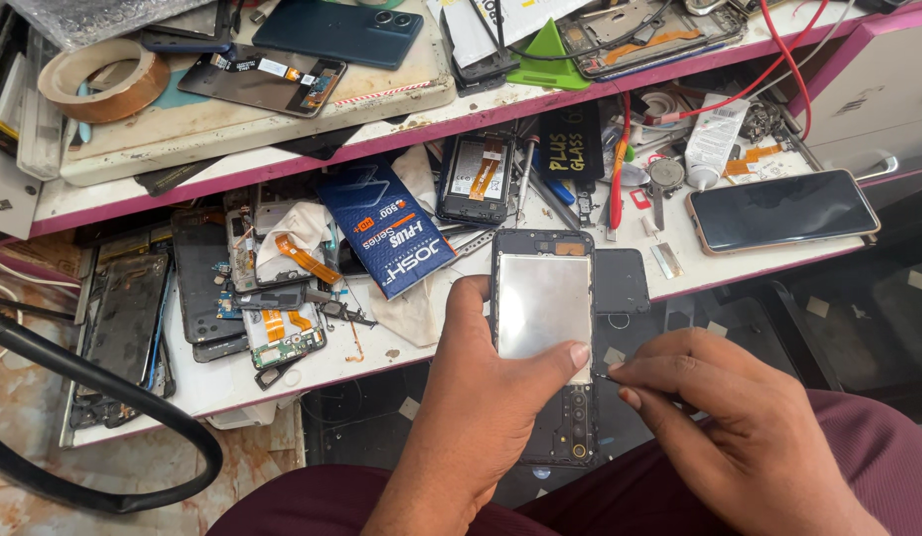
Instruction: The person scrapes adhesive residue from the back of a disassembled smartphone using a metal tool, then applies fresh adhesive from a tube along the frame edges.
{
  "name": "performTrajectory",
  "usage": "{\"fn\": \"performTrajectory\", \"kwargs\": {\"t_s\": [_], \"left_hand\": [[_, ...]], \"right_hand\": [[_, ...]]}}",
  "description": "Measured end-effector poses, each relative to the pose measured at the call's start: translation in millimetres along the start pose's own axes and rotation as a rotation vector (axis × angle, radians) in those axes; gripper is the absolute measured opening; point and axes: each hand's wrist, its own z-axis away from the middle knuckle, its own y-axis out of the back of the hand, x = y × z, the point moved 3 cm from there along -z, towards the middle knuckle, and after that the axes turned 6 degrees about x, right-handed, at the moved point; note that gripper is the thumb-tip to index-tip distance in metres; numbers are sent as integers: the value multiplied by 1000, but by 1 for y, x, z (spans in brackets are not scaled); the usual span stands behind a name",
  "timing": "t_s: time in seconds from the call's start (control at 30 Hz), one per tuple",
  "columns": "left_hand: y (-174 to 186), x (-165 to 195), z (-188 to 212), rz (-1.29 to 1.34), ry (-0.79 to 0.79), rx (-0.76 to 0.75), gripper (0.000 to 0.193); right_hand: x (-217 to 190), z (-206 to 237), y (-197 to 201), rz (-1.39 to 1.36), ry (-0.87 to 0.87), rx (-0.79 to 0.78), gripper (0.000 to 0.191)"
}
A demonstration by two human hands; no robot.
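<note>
Nearest the camera, above a lap in maroon cloth, the left hand [476,397] grips an opened phone frame [545,337], thumb pressed on the lower right corner of its one silvery rectangular plate. The frame's lower end is partly hidden behind that hand. The right hand [739,417] is pinched narrow on a thin metal tool [602,376] whose tip touches the frame's right edge; most of the tool is hidden in the fingers, so its kind cannot be told.

Just beyond, on the white surface [381,347], lie one blue battery box [386,233], one whole phone with a dark screen [781,210] at the right, one gutted phone shell [478,179] showing an orange ribbon, and a white glue tube [714,139]. At the left sits a heap of stripped phone bodies [252,288] too tangled to count. A black cable [103,397] loops across the lower left, cut off by the edge.

Farther off, the upper shelf [282,159] carries one roll of tan tape [103,79], one dark teal phone [337,32] lying face down, one green triangular pick [548,55] and two red wires [779,69] running off the right edge.
</note>
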Motion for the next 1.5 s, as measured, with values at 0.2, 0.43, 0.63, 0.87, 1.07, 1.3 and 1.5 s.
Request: {"fn": "performTrajectory", "kwargs": {"t_s": [0.2,0.43,0.63,0.87,1.07,1.3,1.5], "left_hand": [[0,2,1,-76,-43,32,59],[-4,3,7,-70,-119,9,61],[-4,4,7,2,-149,2,57],[-3,2,4,66,-148,0,51],[-4,3,5,18,-162,-26,46],[-6,7,6,-16,-148,-44,49],[-6,7,7,1,-29,-15,54]], "right_hand": [[3,4,-2,47,-112,10,21],[3,6,-11,40,-166,60,17],[-4,6,-5,54,-184,195,16],[-8,2,-8,16,-214,190,14],[-9,2,-8,-12,-195,192,15],[-16,-4,-7,30,-187,219,19],[-18,-6,-8,86,-152,184,17]]}}
